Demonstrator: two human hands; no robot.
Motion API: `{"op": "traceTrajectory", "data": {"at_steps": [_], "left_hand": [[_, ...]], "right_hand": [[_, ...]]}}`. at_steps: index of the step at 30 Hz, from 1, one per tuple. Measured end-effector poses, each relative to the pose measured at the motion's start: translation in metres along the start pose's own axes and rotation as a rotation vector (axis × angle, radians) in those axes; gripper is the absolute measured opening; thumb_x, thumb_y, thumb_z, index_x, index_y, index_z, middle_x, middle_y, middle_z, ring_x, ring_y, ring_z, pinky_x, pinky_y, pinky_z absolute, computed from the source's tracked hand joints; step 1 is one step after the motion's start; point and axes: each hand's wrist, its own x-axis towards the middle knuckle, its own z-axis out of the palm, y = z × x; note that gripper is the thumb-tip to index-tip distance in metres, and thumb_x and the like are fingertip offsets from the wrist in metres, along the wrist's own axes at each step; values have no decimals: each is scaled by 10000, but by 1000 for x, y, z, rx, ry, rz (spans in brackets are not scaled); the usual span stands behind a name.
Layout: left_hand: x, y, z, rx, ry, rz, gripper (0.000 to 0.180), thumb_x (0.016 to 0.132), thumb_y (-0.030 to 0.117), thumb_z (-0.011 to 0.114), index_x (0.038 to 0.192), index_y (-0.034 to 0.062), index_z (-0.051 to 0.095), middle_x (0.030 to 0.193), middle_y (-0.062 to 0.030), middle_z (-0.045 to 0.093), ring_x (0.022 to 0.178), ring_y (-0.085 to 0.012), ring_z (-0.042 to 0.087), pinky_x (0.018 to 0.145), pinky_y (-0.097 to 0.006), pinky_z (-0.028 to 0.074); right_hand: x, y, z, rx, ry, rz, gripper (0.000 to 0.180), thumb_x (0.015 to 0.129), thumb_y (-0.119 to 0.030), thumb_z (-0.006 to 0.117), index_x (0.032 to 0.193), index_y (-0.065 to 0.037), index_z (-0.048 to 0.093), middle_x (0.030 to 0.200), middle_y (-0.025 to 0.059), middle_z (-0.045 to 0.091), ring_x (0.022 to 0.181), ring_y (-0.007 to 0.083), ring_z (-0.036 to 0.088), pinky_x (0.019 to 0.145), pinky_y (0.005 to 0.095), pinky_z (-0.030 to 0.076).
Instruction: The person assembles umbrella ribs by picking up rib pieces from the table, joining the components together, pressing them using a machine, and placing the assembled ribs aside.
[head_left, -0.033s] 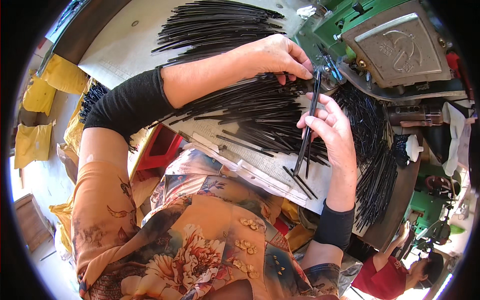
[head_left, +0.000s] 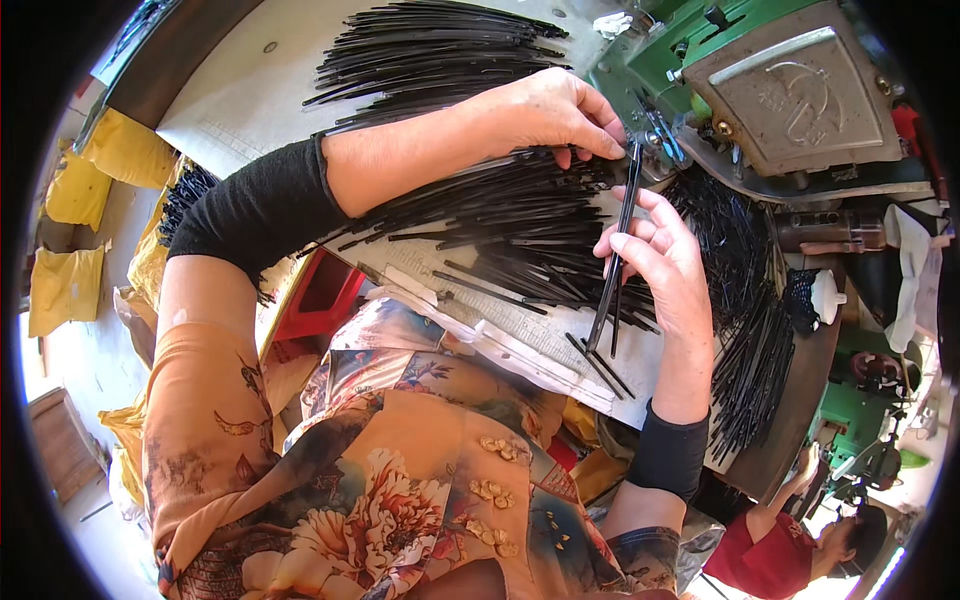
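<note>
My right hand (head_left: pixel 662 255) grips a few long, thin black strips (head_left: pixel 622 235) between thumb and fingers. They stand slantwise, with their upper ends against the small working head of the green machine (head_left: pixel 654 138). My left hand (head_left: pixel 565 112) reaches across from the left, its thumb and fingers pinched together beside those upper ends. Whatever is between its fingertips is hidden. Beneath my left forearm a wide pile of similar black strips (head_left: pixel 500 215) covers the table, and a few loose ones (head_left: pixel 600 365) lie near the front edge.
Another bundle of black strips (head_left: pixel 430 50) lies at the back of the pale table (head_left: pixel 235 95). More strips (head_left: pixel 750 370) are heaped at the right. The machine's grey metal cover (head_left: pixel 795 100) rises at the far right. A person in red (head_left: pixel 765 555) sits at the lower right.
</note>
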Motion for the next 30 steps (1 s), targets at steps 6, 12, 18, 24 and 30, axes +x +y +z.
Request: {"op": "traceTrajectory", "data": {"at_steps": [6,12,18,24,30], "left_hand": [[0,2,0,109,83,122,273,824,208,622,976,-18,638,724,-53,628,503,-75,547,440,-201,462],[-4,5,6,-135,5,40,288,884,147,513,1104,-30,566,769,-79,629,521,-99,589,438,-199,489],[-4,5,7,-205,-61,80,310,902,152,474,1146,-31,532,795,-83,613,519,-103,592,443,-197,500],[-2,8,10,-228,-25,66,311,898,141,473,1148,-36,527,791,-83,611,518,-101,590,439,-200,500],[6,14,15,-178,-20,114,311,890,123,470,1144,-47,524,780,-91,606,503,-99,580,432,-202,496]], "right_hand": [[-2,-3,1,3,-8,16,465,816,-125,568,1233,9,413,808,71,629,696,70,555,548,182,406],[-2,-2,2,19,13,-1,461,819,-116,563,1233,15,409,806,69,628,687,68,551,544,180,407],[0,-3,2,42,31,-14,459,812,-113,567,1226,12,414,800,72,625,676,75,557,543,185,418],[1,-2,1,97,46,-45,449,805,-117,569,1211,8,425,801,82,621,643,91,562,544,192,425],[4,1,2,147,121,-99,453,809,-131,571,1203,36,419,809,97,621,636,105,568,550,199,438]]}}
